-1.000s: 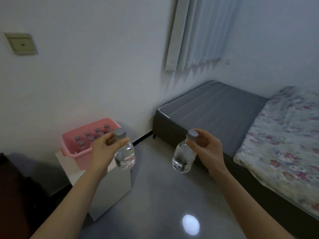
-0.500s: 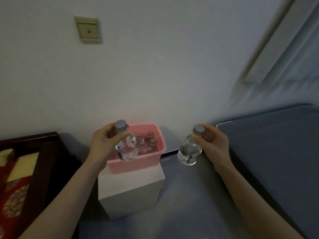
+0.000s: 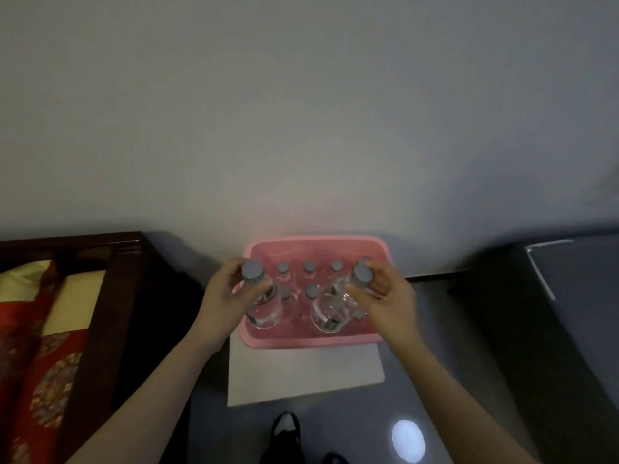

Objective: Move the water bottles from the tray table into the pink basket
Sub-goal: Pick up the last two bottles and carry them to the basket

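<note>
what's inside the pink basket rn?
Inside the pink basket: grey-capped water bottles standing upright, six or seven caps visible. The two held bottles and both hands cover the near row, so the full count is unclear.

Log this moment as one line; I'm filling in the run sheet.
phase: placing | left hand: holds bottle | right hand: holds tilted bottle | both over pink basket | capped bottles already inside

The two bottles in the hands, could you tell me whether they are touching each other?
Apart. The head view shows the left bottle and the right bottle separated by a plain gap, with capped bottles standing in the pink basket visible between them.
</note>
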Demonstrator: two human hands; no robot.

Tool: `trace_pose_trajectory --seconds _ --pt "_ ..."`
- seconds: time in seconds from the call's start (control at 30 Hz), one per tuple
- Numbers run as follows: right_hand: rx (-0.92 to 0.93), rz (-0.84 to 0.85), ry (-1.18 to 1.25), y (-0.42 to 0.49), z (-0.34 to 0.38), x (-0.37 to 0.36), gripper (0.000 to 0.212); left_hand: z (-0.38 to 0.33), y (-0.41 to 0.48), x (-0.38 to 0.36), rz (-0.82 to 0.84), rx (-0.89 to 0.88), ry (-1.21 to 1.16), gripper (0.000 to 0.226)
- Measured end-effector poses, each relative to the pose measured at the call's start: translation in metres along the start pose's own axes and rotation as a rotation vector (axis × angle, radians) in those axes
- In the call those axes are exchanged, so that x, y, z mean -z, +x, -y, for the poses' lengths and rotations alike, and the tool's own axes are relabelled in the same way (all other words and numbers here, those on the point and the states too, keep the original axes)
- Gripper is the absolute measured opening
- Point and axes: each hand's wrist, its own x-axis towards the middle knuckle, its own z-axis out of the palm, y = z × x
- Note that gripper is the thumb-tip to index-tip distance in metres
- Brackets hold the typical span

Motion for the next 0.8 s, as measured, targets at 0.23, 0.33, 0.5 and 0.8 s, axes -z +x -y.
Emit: trace_pose_trajectory --seconds 0.23,0.33,0.5,0.8 --pt "-0.073 0.09 -0.062 0.028 -0.064 -0.05 0.036 0.073 0.029 -0.021 0.16 0.088 0.051 0.026" --pt "-0.082 0.144 -0.132 0.036 -0.088 -0.063 0.036 0.095 0.036 -0.029 0.177 0.115 0.103 0.026" --pt "-0.058 0.365 -0.318 0.041 -0.118 -0.08 0.029 0.123 0.036 -0.036 0.332 0.102 0.254 0.022" --pt "0.033 0.671 -0.589 0.046 -0.151 -0.088 0.026 0.131 0.038 -0.049 0.469 0.092 1.2 0.03"
